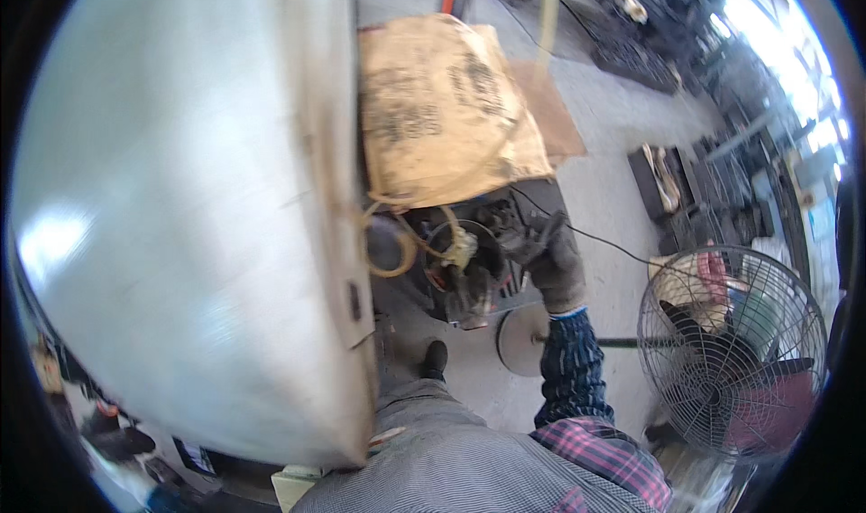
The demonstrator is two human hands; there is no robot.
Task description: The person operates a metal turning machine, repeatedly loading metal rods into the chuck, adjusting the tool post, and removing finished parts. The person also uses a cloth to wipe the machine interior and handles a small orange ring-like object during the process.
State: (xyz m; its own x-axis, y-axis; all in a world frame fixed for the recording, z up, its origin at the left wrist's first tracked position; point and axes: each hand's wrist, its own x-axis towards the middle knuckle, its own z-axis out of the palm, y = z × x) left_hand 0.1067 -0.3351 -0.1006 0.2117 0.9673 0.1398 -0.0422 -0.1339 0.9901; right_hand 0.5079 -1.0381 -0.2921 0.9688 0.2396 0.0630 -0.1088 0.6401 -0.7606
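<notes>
My right hand (552,265), in a dirty grey glove, reaches over the right edge of a dark stand (543,191). Its fingers are blurred against dark objects (499,217), so whether it grips one cannot be made out. Just left of the hand is a round container (435,253) with a crumpled pale rag (462,246) and dark, unclear items in and around it. A yellowish hose (403,266) loops at the stand's left side. My left hand does not show; a large, pale metal panel (194,215) fills the left of the view.
A stained tan sack (442,107) covers the stand's far part. At the right stands a caged fan (713,394) with a round base (523,340). A black cable (600,239) runs rightward from the stand. Dark bins (666,181) and metal stock lie farther right.
</notes>
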